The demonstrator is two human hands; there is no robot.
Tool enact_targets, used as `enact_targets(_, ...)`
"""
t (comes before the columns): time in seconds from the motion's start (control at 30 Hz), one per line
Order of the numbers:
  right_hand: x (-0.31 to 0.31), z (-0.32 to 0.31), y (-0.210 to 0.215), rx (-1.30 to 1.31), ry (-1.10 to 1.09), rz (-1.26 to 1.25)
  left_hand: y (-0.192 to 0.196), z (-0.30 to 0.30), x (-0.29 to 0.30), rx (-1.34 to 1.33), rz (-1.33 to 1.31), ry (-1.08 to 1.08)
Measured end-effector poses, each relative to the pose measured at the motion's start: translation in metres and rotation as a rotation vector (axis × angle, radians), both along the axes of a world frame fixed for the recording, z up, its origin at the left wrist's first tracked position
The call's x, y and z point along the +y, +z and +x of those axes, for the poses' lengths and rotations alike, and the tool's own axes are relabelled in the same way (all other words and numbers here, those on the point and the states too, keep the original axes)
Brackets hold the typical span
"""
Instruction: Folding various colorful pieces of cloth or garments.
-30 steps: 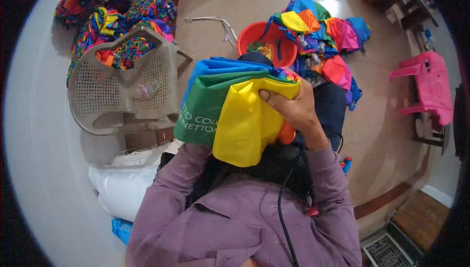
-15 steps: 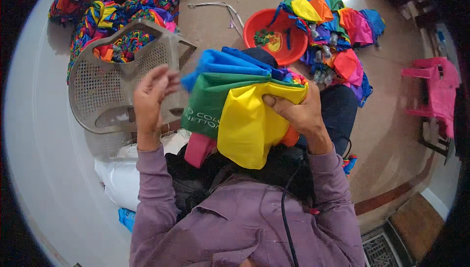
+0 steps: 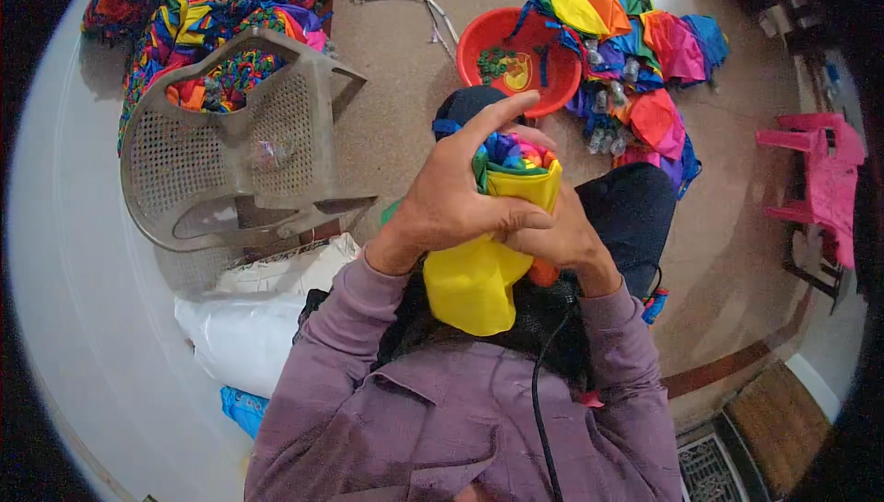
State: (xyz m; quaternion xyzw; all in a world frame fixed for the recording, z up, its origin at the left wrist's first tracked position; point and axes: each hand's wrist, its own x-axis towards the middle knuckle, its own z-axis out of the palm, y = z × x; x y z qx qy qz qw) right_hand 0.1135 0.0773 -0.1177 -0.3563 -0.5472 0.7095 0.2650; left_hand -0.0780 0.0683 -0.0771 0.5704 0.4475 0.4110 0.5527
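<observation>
Both hands clasp a rolled multicoloured cloth bundle [image 3: 488,253] above the lap: left hand [image 3: 456,203] wrapped tightly over its top, right hand [image 3: 557,239] closed around its right side, near the red basin [image 3: 479,37].

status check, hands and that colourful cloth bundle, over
Left hand wrapped over the rolled multicoloured cloth bundle. Right hand gripping it from the other side. Red basin on the floor beyond, nothing blocking.
</observation>
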Motion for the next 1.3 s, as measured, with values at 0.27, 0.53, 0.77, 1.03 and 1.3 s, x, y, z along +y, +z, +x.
enact_targets(0.27,0.009,-0.007,-0.008,0.127,0.183,-0.15,0.001,-0.01,0.007,-0.024,-0.135,-0.096)
enact_targets(0.53,0.037,0.005,-0.034,0.094,0.428,-0.217,-0.022,-0.022,0.01,-0.22,-0.237,0.042)
enact_targets(0.77,0.121,0.035,-0.102,-0.124,0.419,-0.345,-0.044,-0.038,0.025,-0.328,-0.396,0.144)
enact_targets(1.03,0.197,0.015,-0.257,-0.503,0.014,-0.191,-0.06,-0.058,0.041,-0.302,-0.504,0.255)
enact_targets(1.3,0.254,-0.01,-0.417,-0.681,-0.041,-0.077,-0.08,-0.077,0.054,-0.4,-0.54,0.291)
